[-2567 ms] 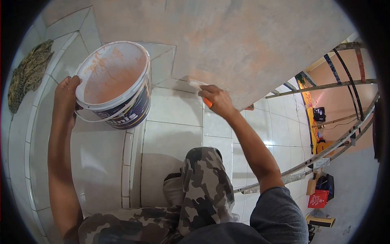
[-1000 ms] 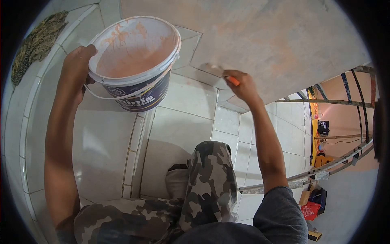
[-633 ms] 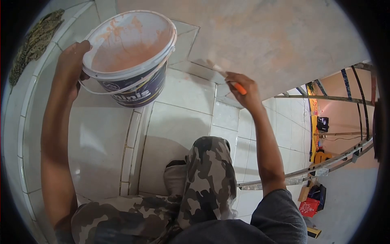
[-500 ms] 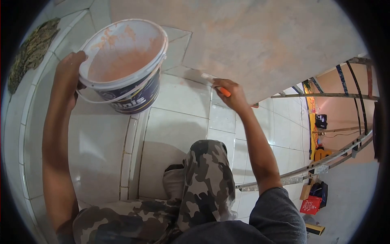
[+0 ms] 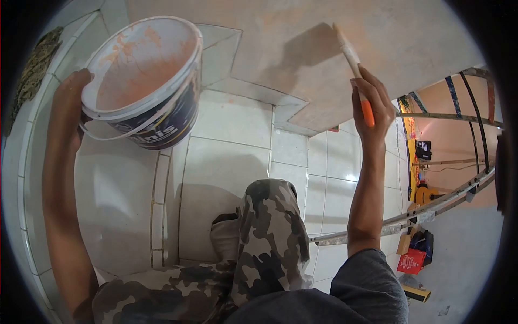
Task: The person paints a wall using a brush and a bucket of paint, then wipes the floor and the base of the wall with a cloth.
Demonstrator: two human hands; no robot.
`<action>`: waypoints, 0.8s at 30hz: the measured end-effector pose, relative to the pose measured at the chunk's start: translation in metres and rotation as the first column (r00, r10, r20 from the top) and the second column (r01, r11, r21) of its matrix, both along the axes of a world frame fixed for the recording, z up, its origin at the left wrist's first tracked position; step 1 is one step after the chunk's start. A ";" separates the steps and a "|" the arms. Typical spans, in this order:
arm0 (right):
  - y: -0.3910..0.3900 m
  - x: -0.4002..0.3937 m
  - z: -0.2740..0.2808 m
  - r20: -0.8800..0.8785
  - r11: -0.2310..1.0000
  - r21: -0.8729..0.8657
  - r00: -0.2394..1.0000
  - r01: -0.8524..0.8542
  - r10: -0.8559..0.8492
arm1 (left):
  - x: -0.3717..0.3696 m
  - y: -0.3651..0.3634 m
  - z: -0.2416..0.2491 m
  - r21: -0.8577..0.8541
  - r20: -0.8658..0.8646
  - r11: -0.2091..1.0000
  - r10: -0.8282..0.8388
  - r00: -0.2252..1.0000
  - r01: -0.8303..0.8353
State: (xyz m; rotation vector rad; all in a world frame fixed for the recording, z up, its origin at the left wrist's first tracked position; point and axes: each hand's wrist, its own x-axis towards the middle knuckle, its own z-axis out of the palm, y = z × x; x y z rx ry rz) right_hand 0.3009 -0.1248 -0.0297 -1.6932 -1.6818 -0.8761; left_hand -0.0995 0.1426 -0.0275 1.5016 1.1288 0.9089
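My left hand (image 5: 74,100) grips the rim of a white plastic paint bucket (image 5: 178,113) with a dark printed label, tilted so its inside faces me. Peach-coloured paint streaks the bucket's inner wall. In my right hand (image 5: 374,105) is a paintbrush (image 5: 349,53) with an orange end on its handle, my fingers closed round it. The brush tip points up at the wall (image 5: 259,32), which carries patchy peach and grey paint. A shadow falls on the wall left of the bristles.
White tiles (image 5: 226,119) cover the stepped floor, with a tiled skirting along the wall. A ladder (image 5: 458,202) lies across the right side. Beyond it are a guitar (image 5: 426,194) and a red bag (image 5: 411,261). A crumpled cloth (image 5: 35,73) rests at far left.
My right hand has moved up and to the right with the brush, from the wall's lower edge to higher on the wall. The bucket sits slightly further left in view, still in my left hand.
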 end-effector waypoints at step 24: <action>-0.037 0.034 0.030 0.248 0.995 0.072 0.965 0.067 -0.083 | -0.003 0.005 0.005 -0.034 0.067 0.999 0.017 0.998 -0.014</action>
